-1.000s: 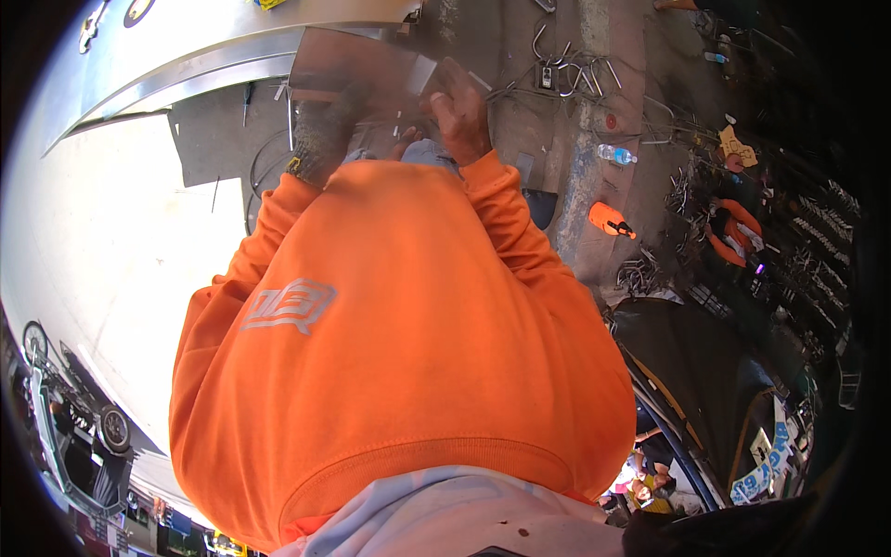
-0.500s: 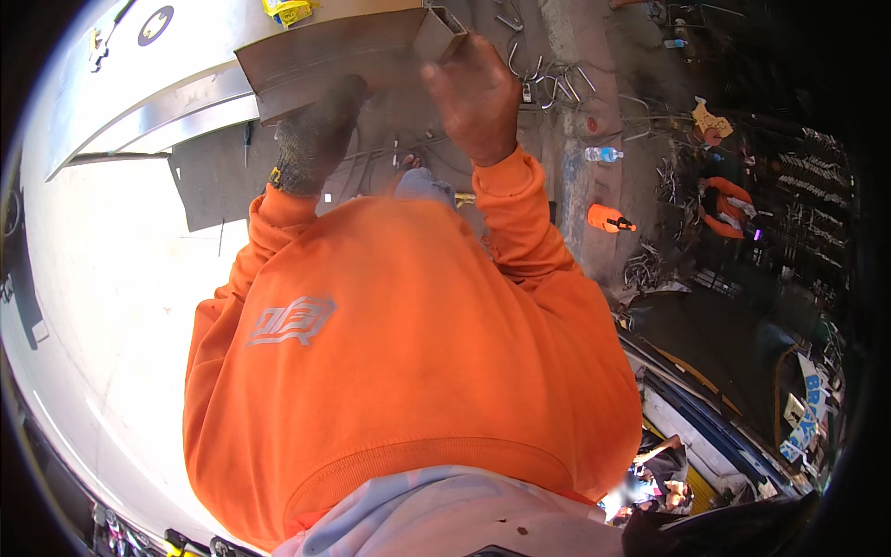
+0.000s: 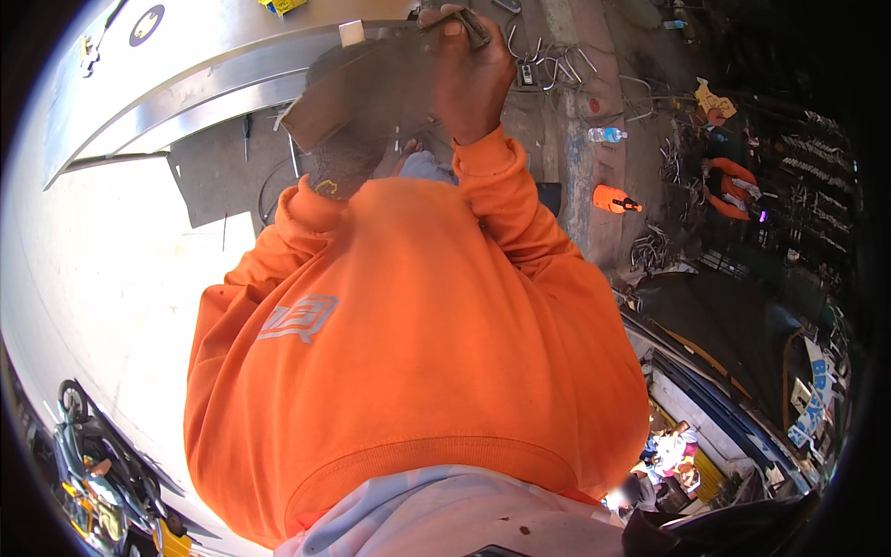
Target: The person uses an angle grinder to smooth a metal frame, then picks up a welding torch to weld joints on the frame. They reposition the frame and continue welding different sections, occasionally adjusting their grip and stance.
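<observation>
A long brown tube-like piece (image 3: pixel 376 93) with flat sides is held up in front of me, tilted so that its right end is higher. My left hand (image 3: pixel 342 169), in a dark knit glove, grips its left part from beneath; the piece hides most of those fingers. At the far right end my bare right hand (image 3: pixel 475 88) is closed on the piece, its thumb and fingers curled over the rim. Just beyond lies the silvery sheet-metal work surface (image 3: pixel 232 46), with a folded lip along its near edge.
On the ground to the right are bent metal rods (image 3: pixel 566 70), a water bottle (image 3: pixel 607 135) and an orange bottle (image 3: pixel 614 200). A yellow packet (image 3: pixel 281 5) and a disc (image 3: pixel 146 25) rest on the metal surface. A motorcycle (image 3: pixel 102 492) stands at lower left; a person in orange (image 3: pixel 730 186) is at right.
The brown piece has moved off the metal surface, toward me and to the right, and has tilted. Both hands went with it, the left one shifting right underneath it.
</observation>
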`<state>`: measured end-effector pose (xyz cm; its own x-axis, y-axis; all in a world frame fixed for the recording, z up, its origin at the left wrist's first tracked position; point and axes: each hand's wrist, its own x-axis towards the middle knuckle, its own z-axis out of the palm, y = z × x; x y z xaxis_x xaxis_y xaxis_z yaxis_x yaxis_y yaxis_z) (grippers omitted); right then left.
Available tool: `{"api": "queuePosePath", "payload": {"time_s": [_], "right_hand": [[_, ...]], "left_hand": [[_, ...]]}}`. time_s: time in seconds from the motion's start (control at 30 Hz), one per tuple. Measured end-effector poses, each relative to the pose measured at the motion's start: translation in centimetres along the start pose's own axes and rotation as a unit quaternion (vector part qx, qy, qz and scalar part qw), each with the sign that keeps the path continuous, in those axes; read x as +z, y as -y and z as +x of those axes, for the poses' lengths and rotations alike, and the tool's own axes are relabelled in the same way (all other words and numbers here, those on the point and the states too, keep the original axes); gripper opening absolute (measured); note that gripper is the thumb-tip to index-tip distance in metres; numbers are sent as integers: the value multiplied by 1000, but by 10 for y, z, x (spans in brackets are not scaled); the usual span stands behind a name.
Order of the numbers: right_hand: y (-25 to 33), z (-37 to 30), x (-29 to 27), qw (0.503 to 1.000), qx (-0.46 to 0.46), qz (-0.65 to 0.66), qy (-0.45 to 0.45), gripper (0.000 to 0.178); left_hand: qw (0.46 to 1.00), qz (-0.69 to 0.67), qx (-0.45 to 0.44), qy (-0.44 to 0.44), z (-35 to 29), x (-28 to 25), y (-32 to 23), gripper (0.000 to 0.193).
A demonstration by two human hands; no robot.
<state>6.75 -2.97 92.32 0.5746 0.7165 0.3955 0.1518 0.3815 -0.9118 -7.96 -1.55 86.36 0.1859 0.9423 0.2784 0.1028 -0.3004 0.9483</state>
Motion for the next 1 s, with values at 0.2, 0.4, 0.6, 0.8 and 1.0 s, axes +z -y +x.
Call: {"api": "queuePosePath", "payload": {"time_s": [0.2, 0.4, 0.6, 0.8, 1.0], "right_hand": [[-27, -20, -13, 980, 193, -39, 18, 32], [-50, -43, -28, 945, 323, 38, 38, 36], [-31, -61, -59, 928, 295, 129, 186, 54], [-13, -85, -55, 938, 227, -68, 254, 77], [-18, -98, -63, 959, 8, -209, 192, 81]], "left_hand": [[983, 20, 96, 155, -23, -7, 5, 25], [987, 43, 19, 151, -40, -11, 20, 25], [988, 6, -104, 116, -17, -21, 32, 52], [968, 152, 48, 196, -1, -35, 30, 65], [796, -276, -480, 246, -9, -11, -1, 62]]}}
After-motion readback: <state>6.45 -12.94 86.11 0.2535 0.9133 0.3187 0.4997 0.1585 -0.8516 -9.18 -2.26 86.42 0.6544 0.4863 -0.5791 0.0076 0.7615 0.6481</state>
